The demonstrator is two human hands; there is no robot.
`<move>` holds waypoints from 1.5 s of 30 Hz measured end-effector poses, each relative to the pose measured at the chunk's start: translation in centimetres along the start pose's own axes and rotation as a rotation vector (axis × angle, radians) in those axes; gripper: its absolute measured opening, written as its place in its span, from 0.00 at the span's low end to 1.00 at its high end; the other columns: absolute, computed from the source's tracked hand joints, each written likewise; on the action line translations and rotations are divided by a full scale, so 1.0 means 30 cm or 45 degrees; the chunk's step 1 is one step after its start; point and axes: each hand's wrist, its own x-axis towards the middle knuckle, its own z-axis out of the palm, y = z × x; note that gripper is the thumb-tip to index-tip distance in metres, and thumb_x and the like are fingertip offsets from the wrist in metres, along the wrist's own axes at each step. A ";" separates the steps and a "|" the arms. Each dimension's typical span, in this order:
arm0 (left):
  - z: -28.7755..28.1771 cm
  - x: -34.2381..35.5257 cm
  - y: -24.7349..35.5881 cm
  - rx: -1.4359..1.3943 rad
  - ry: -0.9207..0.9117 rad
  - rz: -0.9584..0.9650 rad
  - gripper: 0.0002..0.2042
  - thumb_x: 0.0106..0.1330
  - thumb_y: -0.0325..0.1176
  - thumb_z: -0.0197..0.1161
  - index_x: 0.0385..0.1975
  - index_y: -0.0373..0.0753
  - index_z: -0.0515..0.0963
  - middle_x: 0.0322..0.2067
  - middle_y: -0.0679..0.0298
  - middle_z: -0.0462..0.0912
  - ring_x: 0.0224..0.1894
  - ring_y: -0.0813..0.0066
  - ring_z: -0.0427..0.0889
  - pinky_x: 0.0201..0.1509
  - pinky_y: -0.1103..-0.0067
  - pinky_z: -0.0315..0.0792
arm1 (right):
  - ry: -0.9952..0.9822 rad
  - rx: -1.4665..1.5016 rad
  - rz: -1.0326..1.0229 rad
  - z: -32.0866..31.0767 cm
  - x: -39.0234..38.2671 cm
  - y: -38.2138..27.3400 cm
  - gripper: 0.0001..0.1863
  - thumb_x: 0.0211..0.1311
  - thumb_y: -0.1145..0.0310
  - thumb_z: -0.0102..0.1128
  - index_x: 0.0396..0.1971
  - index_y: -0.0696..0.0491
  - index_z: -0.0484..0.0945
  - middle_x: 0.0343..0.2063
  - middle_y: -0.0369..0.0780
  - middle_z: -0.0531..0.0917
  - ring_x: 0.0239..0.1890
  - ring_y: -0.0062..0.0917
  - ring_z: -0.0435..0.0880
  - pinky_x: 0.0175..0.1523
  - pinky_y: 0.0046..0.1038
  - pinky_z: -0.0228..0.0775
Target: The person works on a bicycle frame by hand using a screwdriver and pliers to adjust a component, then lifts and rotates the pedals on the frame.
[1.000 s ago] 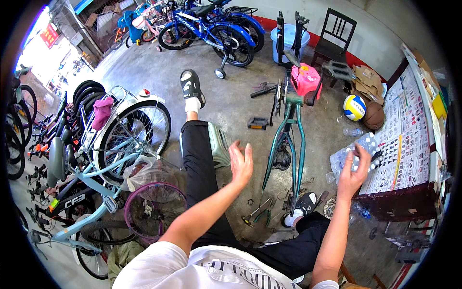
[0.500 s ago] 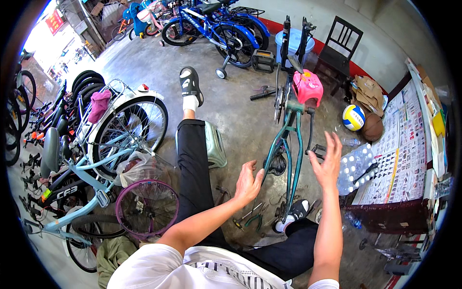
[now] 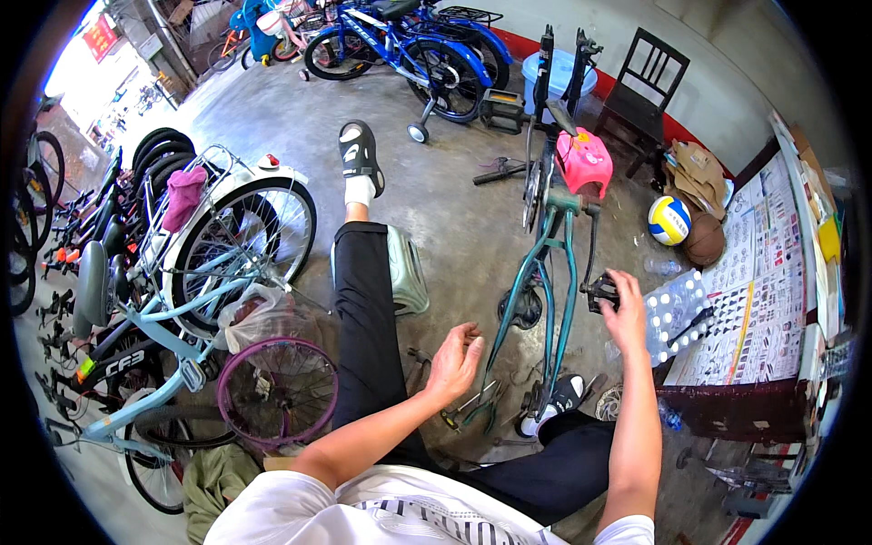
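A green bicycle frame point(image 3: 567, 238) stands upside down between my legs, its wheel end toward me. My right hand point(image 3: 627, 318) has its fingers round the black pedal point(image 3: 602, 292) on the right crank arm point(image 3: 590, 241). Left of the frame my left hand point(image 3: 456, 361) hovers with nothing in it, fingers loosely curved and a little apart. A chainring point(image 3: 533, 191) sits on the frame's left side, with another pedal point(image 3: 502, 111) above it. Pliers with dark green handles point(image 3: 481, 411) and other tools lie on the floor under my left hand.
To the left stand a light blue bicycle point(image 3: 163, 336), a purple wheel rim point(image 3: 277, 392) and several more bicycles. A pale green stool point(image 3: 406, 270) is beside my left leg. On the right are wrapped bottles point(image 3: 674, 313), a volleyball point(image 3: 669, 221), a basketball point(image 3: 703, 239) and a chair point(image 3: 643, 95).
My right hand has closed from spread fingers onto the pedal. The left hand has drawn back from the frame, down and to the left. The view has shifted slightly.
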 end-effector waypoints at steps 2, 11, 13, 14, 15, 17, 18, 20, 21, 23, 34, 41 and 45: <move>0.001 0.003 0.047 -0.009 -0.069 -0.020 0.21 0.79 0.39 0.56 0.63 0.32 0.68 0.53 0.51 0.82 0.53 0.57 0.84 0.58 0.66 0.76 | 0.024 0.107 -0.019 -0.053 0.011 -0.063 0.35 0.49 0.81 0.72 0.61 0.47 0.77 0.53 0.44 0.78 0.55 0.44 0.82 0.58 0.37 0.76; 0.066 0.013 0.033 0.176 -0.285 -0.077 0.22 0.80 0.40 0.52 0.66 0.34 0.63 0.45 0.50 0.85 0.49 0.48 0.84 0.53 0.62 0.75 | 0.365 -0.209 -0.417 -0.383 0.229 -0.308 0.34 0.50 0.84 0.68 0.61 0.49 0.76 0.50 0.46 0.78 0.54 0.46 0.80 0.59 0.40 0.73; 0.071 0.008 0.036 0.134 -0.278 -0.094 0.22 0.81 0.41 0.50 0.66 0.34 0.63 0.44 0.51 0.86 0.49 0.46 0.84 0.52 0.61 0.75 | 0.379 -0.200 -0.361 -0.391 0.278 -0.305 0.35 0.53 0.83 0.67 0.64 0.46 0.75 0.53 0.45 0.77 0.56 0.46 0.79 0.60 0.40 0.73; 0.070 0.004 0.038 0.127 -0.277 -0.096 0.22 0.81 0.41 0.50 0.66 0.34 0.63 0.44 0.52 0.86 0.48 0.46 0.84 0.53 0.61 0.75 | 0.421 -0.208 -0.359 -0.383 0.271 -0.299 0.36 0.53 0.83 0.67 0.64 0.45 0.75 0.54 0.46 0.77 0.57 0.47 0.79 0.61 0.40 0.72; 0.065 0.002 0.036 0.124 -0.267 -0.103 0.22 0.81 0.41 0.49 0.66 0.35 0.63 0.43 0.52 0.86 0.48 0.46 0.84 0.53 0.61 0.75 | 0.460 -0.207 -0.362 -0.353 0.268 -0.290 0.36 0.53 0.83 0.66 0.65 0.45 0.74 0.55 0.46 0.77 0.57 0.47 0.78 0.63 0.40 0.72; 0.051 -0.005 0.023 0.190 -0.240 -0.128 0.21 0.80 0.42 0.51 0.66 0.38 0.65 0.45 0.48 0.85 0.49 0.41 0.82 0.53 0.56 0.74 | 0.503 -0.419 -0.441 -0.229 0.154 -0.224 0.31 0.56 0.77 0.65 0.63 0.47 0.77 0.59 0.48 0.76 0.61 0.47 0.77 0.66 0.43 0.71; 0.052 0.000 0.022 0.213 -0.250 -0.124 0.21 0.79 0.43 0.51 0.65 0.39 0.65 0.45 0.45 0.84 0.50 0.39 0.81 0.53 0.53 0.74 | 0.197 -0.620 -0.332 -0.140 0.020 -0.119 0.27 0.57 0.70 0.65 0.60 0.49 0.80 0.62 0.48 0.76 0.64 0.47 0.76 0.67 0.43 0.71; 0.077 0.007 0.037 0.242 -0.310 -0.049 0.21 0.79 0.43 0.51 0.66 0.40 0.66 0.45 0.45 0.84 0.49 0.38 0.81 0.52 0.52 0.74 | -0.758 -1.030 -0.007 0.003 -0.320 0.159 0.24 0.59 0.57 0.67 0.54 0.53 0.86 0.67 0.49 0.75 0.69 0.47 0.74 0.70 0.45 0.70; 0.065 0.016 0.041 0.270 -0.335 -0.004 0.21 0.79 0.43 0.51 0.66 0.40 0.66 0.45 0.45 0.84 0.49 0.38 0.81 0.52 0.52 0.74 | -0.904 -0.934 0.251 0.039 -0.474 0.294 0.25 0.56 0.48 0.69 0.45 0.51 0.90 0.66 0.50 0.76 0.66 0.44 0.78 0.68 0.42 0.72; 0.076 0.023 0.022 0.255 -0.271 0.054 0.21 0.78 0.42 0.53 0.65 0.41 0.66 0.43 0.43 0.84 0.48 0.37 0.81 0.51 0.50 0.73 | -0.726 -0.840 0.306 -0.012 -0.465 0.250 0.26 0.60 0.45 0.67 0.48 0.51 0.89 0.60 0.51 0.81 0.59 0.42 0.83 0.63 0.42 0.75; 0.057 0.037 0.056 0.417 -0.290 -0.012 0.21 0.79 0.42 0.50 0.65 0.38 0.65 0.43 0.52 0.87 0.49 0.44 0.83 0.52 0.55 0.74 | 0.869 0.521 0.566 -0.253 -0.227 0.097 0.13 0.74 0.66 0.61 0.47 0.61 0.84 0.36 0.38 0.87 0.38 0.18 0.82 0.47 0.23 0.75; 0.140 0.051 0.121 0.514 -0.194 -0.357 0.22 0.76 0.40 0.51 0.64 0.32 0.65 0.38 0.42 0.86 0.45 0.36 0.83 0.51 0.51 0.74 | 0.749 0.531 0.467 -0.209 -0.176 0.054 0.12 0.73 0.65 0.63 0.36 0.60 0.82 0.26 0.33 0.82 0.29 0.15 0.76 0.36 0.23 0.69; 0.140 0.051 0.123 0.341 -0.131 -0.381 0.24 0.75 0.43 0.54 0.63 0.33 0.67 0.38 0.38 0.85 0.45 0.33 0.83 0.51 0.50 0.73 | -0.232 0.459 0.636 -0.167 -0.205 -0.021 0.19 0.71 0.54 0.64 0.32 0.58 0.85 0.22 0.38 0.84 0.26 0.21 0.83 0.34 0.28 0.73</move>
